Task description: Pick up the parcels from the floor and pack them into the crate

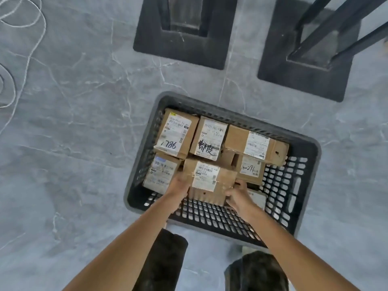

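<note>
hands: parcel (pixel 211 181) is gripped between left hand (pixel 180 186) and right hand (pixel 237 195), one at each end
parcel: held over crate (pixel 302 181) near row; long axis left-right
gap: empty slot lies directly below

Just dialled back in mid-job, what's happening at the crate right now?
A person is holding a cardboard parcel with both hands, the left hand gripping its left edge and the right hand its right edge, in the near part of the dark plastic crate. Whether it is set down yet I cannot tell. Several other labelled parcels already lie in the crate, mostly toward the far side. No parcels show on the grey floor in this view.
</note>
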`<state>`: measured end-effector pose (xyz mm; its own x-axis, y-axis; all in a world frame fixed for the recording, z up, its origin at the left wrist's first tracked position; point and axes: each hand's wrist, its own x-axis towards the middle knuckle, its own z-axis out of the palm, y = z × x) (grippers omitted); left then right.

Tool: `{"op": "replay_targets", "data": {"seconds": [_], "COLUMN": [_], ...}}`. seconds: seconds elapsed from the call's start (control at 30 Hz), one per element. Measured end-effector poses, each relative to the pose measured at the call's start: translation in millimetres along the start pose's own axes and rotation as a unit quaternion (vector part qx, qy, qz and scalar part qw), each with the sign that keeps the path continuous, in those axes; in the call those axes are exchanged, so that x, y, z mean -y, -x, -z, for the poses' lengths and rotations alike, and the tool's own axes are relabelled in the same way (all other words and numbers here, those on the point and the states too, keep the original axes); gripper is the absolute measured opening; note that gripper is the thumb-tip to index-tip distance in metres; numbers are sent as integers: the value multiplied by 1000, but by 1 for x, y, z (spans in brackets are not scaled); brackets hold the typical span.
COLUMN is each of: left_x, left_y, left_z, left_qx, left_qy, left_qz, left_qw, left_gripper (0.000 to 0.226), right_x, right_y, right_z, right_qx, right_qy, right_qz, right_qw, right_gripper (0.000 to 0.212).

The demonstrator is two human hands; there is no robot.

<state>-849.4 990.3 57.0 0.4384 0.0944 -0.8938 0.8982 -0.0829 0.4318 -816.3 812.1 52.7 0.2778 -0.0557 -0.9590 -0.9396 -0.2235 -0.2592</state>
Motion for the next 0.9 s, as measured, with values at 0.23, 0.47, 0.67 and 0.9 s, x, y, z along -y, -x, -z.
{"op": "replay_targets", "data": {"seconds": [0.23,0.47,0.67,0.9], "left_x": [14,-18,-98,-256], "left_y": [-28,12,105,308], "left_z": [-13,2,34,82], "left_qx": [-78,-40,-58,-104], "left_qy": [-33,-190,-258,-301], "left_qz": [16,-50,-122,-315], "left_qw": [996,980,957,894], "left_gripper": [44,36,29,27], "right_x": [-6,4,64,176], "right_y": [-25,20,129,358], "right_z": [2,5,17,40], "right_qx": [14,-51,-82,-146], "right_qy": [-42,188,203,265], "right_qz": [11,133,219,423], "right_qw": [999,972,951,855], "right_gripper": [74,62,36,34]}}
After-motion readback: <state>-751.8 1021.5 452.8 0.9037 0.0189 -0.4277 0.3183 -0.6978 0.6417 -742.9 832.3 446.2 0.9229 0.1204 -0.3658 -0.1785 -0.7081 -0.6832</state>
